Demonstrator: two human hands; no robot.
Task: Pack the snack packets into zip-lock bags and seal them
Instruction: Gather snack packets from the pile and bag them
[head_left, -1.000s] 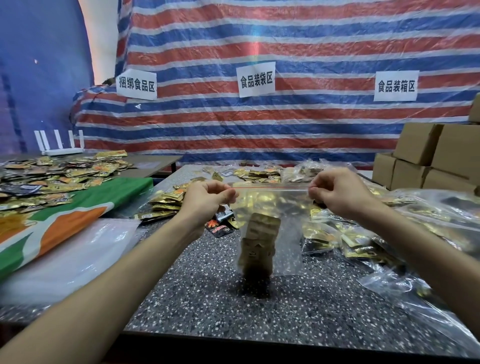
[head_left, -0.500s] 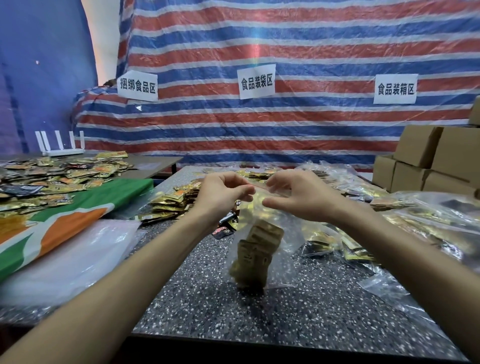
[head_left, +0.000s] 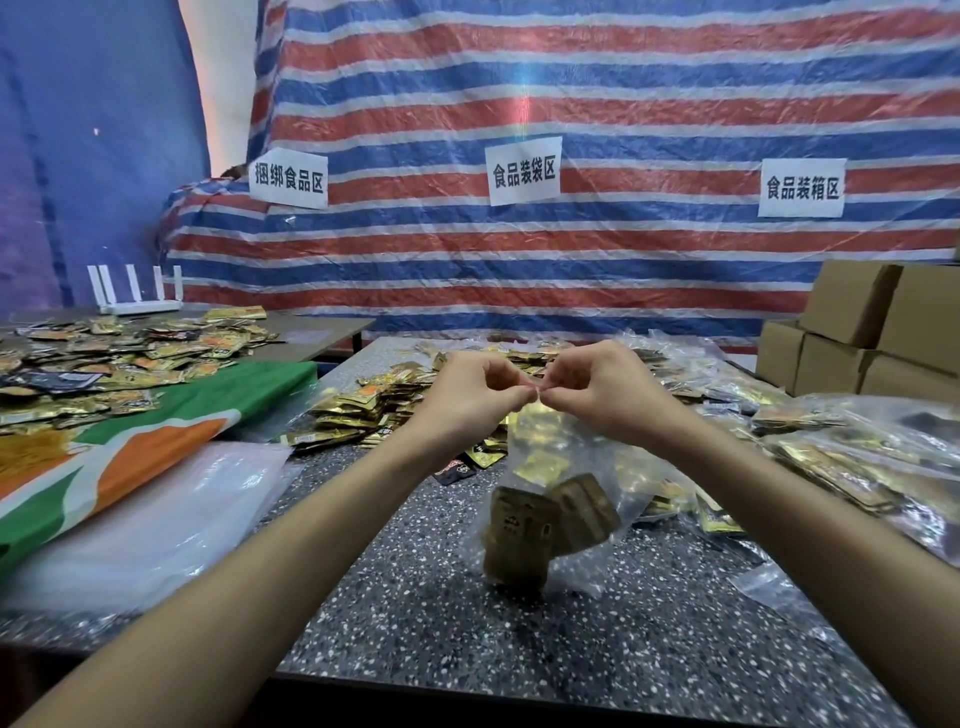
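Head view, readable text first. Three white paper signs hang on the striped tarpaulin behind my table.
- The left sign reads 捆绑食品区.
- The middle sign reads 食品装袋区.
- The right sign reads 食品装箱区.

Print on the packets is too small and blurred for me to read.

Hand pose. Both my forearms reach forward over the speckled table. My left hand and my right hand meet above it, fingertips almost touching. Each hand presses thumb and forefinger together on the top edge of the clear zip-lock bag; the remaining fingers are curled. Both pinch at nearly the same point of the strip. I cannot tell whether the strip is closed along its length.

Task item. The zip-lock bag hangs from my fingertips. Its lower end either reaches the table or hangs just above it; I cannot tell which. Several gold snack packets sit at its bottom, tilted against each other.

Surroundings.
- A heap of loose gold packets lies on the table beyond my left wrist.
- Clear filled bags holding packets are spread along my right.
- Brown cardboard boxes are stacked at far right.
- A green, orange and white sheet and a pile of clear plastic lie at my left.
- More scattered packets cover the side table, with a white router behind them.
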